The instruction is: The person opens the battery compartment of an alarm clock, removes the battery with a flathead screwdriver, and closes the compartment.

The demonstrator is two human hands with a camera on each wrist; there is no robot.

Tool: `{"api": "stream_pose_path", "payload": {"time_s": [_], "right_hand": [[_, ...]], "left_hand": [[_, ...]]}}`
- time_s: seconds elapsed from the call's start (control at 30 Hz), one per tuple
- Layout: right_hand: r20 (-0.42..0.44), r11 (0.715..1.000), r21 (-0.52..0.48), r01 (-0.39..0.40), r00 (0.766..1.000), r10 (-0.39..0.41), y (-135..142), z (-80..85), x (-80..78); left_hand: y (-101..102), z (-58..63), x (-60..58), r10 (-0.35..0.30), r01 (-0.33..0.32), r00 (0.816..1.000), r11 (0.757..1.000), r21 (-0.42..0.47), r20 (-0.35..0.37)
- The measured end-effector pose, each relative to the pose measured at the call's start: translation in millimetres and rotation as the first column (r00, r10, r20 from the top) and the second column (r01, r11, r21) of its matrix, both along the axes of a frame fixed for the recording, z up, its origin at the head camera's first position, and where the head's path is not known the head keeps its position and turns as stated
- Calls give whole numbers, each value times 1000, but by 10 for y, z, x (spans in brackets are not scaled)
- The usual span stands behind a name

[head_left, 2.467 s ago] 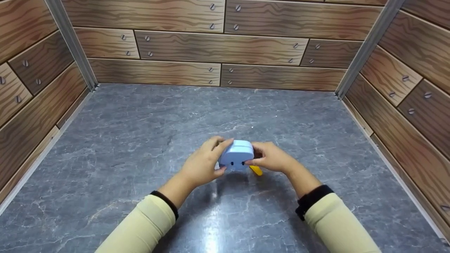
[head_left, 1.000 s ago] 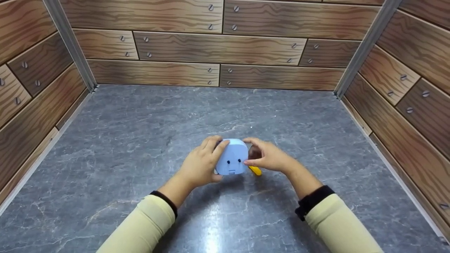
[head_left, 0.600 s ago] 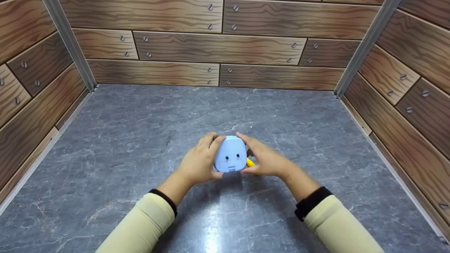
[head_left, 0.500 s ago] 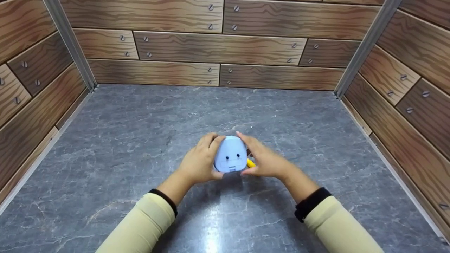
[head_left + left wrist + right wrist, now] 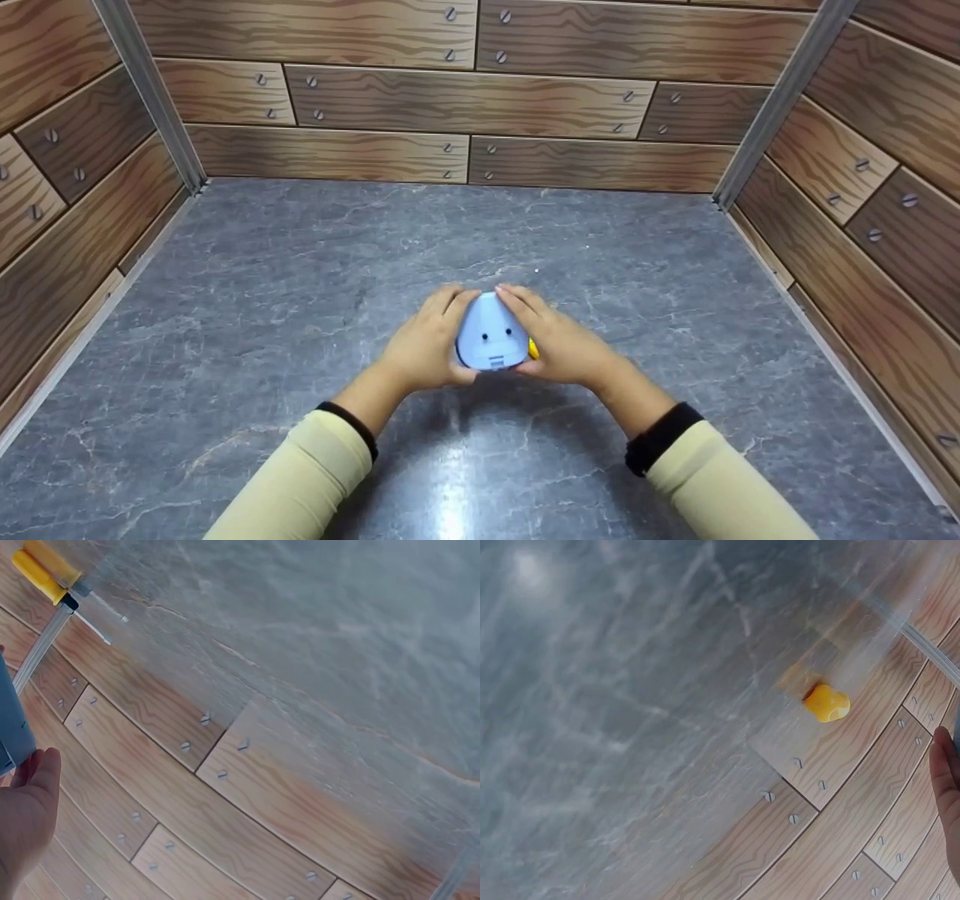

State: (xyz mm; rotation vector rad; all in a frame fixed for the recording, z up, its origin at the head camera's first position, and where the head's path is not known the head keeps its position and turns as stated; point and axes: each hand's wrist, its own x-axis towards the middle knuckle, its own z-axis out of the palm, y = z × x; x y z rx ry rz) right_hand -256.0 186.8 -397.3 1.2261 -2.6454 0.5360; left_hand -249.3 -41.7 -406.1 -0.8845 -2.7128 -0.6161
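Observation:
Between the two hands, low in the middle of the head view, is a light blue rounded plastic case (image 5: 491, 337) with two black dots and a small notch on its lower edge. The left hand (image 5: 424, 341) grips its left side, thumb at the lower corner and fingers along the upper edge. On the opposite side the right hand (image 5: 566, 345) holds it in a like manner. Behind the right thumb shows a bit of yellow screwdriver handle (image 5: 533, 349). In the left wrist view the screwdriver's handle (image 5: 37, 574) and thin metal shaft are visible, with the case (image 5: 13, 724) at the left edge.
A grey marbled tabletop (image 5: 337, 247) lies under the hands. Wood-patterned panels (image 5: 465, 101) stand at the back and on both sides, joined by metal corner posts (image 5: 154, 97). Light glares off the table near the front.
The case has tilted so its dotted face turns up towards the head camera. The right hand has moved left and its fingers reach further over the case, covering more of the screwdriver.

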Motion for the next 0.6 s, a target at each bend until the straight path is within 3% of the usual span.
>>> {"api": "stream_pose_path", "payload": {"time_s": [0.13,0.37,0.6], "right_hand": [[-2,1000,-12,-2,1000,2,-5,-21,-12],[32,1000,-14,6,999,-5,3,-60,-21],[146,999,44,12,989,-18,26,-96,-43]], "left_hand": [[-4,-6,-6,-8,8,1000,1000,4,13],[-19,-47,-40,-90,92,995,995,48,-47],[-25,-66,-60,-83,84,995,997,1,57]]}}
